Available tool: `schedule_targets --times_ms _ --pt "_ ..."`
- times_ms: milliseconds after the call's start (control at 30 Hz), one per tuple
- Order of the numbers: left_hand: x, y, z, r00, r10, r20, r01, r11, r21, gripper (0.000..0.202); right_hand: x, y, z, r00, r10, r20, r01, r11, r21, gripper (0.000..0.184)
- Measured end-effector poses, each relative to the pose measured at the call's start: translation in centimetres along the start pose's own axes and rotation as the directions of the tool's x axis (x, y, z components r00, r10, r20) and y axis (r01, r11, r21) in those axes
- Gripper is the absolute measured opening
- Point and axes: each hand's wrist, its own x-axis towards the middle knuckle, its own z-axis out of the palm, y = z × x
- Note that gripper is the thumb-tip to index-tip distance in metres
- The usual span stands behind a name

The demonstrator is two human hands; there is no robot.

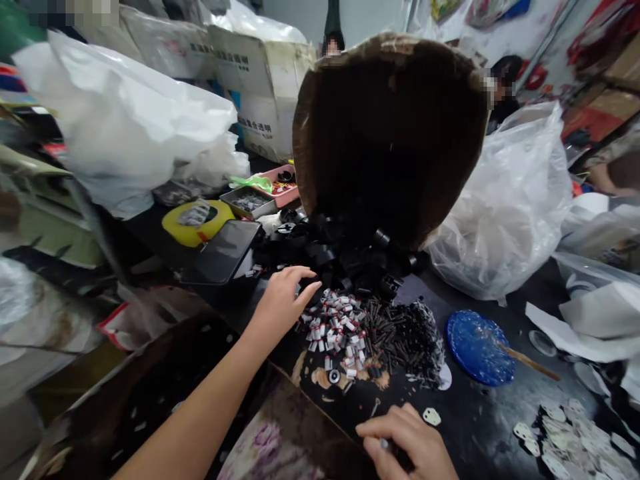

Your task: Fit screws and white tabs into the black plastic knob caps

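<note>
My left hand [287,293] reaches over the table with thumb and fingers apart and nothing visible between them. It is beside a heap of black plastic parts [325,257] and a pile of small white cylinders with red bits [340,327]. My right hand [407,440] is curled near the table's front edge. Something small, partly dark with a light glint, shows between its fingers, too covered to name. Dark screws [383,327] lie to the right of the cylinders, then a pile of small black pieces [423,340]. A small round part [334,377] lies in front of the cylinders.
A large cardboard drum [303,147] lies on its side, its mouth facing me. On the right are a blue lid [480,347] with a stick [530,363], flat pale plates [570,440] and a clear bag [505,207]. A yellow tape roll [173,223] is left. People sit behind.
</note>
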Motion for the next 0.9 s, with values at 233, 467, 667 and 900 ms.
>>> schedule_targets --times_ms 233,467,667,900 --pt "-1.9 0.5 -0.9 0.993 0.056 -0.102 -0.056 0.998 0.001 0.014 -0.8 -0.1 0.0 0.957 0.291 -0.007 -0.284 0.937 0.205 0.021" --pt "-13.7 8.4 0.0 0.981 0.017 0.195 0.088 0.850 -0.520 0.024 2.4 -1.5 -1.1 0.887 0.462 0.014 -0.427 0.806 0.409 0.023" --pt "-15.1 8.0 2.3 0.691 -0.421 0.588 0.703 0.203 -0.681 0.028 3.4 -2.3 -0.2 0.893 0.449 -0.011 -0.438 0.876 0.199 0.010" --pt "-13.4 6.1 1.6 0.652 -0.583 0.485 0.595 -0.003 -0.804 0.024 8.2 -1.4 0.0 0.965 0.256 -0.054 -0.258 0.898 -0.356 0.014"
